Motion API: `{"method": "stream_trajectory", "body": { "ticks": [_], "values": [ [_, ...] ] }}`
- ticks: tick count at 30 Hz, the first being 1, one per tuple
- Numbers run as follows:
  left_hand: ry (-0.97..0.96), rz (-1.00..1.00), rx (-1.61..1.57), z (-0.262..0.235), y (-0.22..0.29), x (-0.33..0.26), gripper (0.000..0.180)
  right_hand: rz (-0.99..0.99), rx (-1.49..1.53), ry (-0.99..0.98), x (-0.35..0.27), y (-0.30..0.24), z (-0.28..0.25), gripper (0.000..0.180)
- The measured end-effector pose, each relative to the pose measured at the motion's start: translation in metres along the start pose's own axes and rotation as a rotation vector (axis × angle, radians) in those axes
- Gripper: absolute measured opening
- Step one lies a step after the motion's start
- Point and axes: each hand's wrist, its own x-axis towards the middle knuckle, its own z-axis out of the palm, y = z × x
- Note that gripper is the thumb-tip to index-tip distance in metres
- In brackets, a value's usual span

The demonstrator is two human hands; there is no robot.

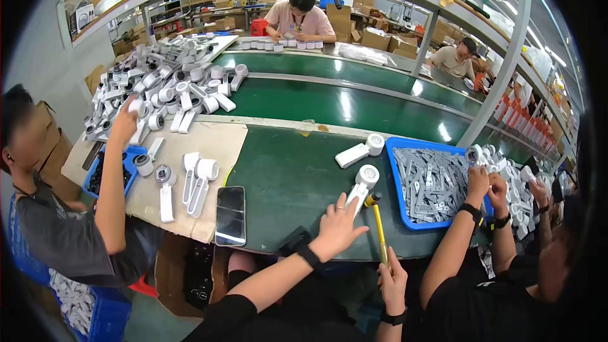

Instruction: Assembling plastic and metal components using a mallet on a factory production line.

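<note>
My left hand (pixel 339 231) lies palm down with its fingers stretched out and thumb apart, against the handle of a white handheld fan (pixel 366 180). Part of that handle is hidden by the hand. The fan's round, perforated head faces up on the green bench. In my right hand (pixel 392 278) is a hammer (pixel 380 225) with a yellow handle, gripped near its lower end. Its dark head is close beside the fan handle, right of my left hand. A second white fan (pixel 360 151) rests a little farther back.
At right stands a blue tray (pixel 401 206) of grey plastic strips; a co-worker's hands (pixel 484 183) work over its edge. A phone (pixel 230 215) lies left on the bench. Farther left are several fans on cardboard (pixel 221 136), a large fan pile (pixel 171 82) and another co-worker's arm (pixel 114 177).
</note>
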Motion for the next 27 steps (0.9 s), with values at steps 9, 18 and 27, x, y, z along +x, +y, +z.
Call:
{"method": "stream_trajectory", "body": {
  "ticks": [9,18,27],
  "values": [
    [0.141,0.021,-0.094,0.002,-0.038,0.006,0.043,-0.015,0.134,-0.046,-0.021,0.006,-0.010,0.054],
    [0.364,-0.040,-0.227,-0.044,-0.087,-0.059,0.026,-0.121,0.099,-0.340,-0.011,-0.029,0.019,0.049],
    [0.449,-0.043,-0.268,-0.040,-0.099,-0.066,0.026,-0.568,-0.317,-0.320,-0.008,-0.058,0.025,0.048]
  ]
}}
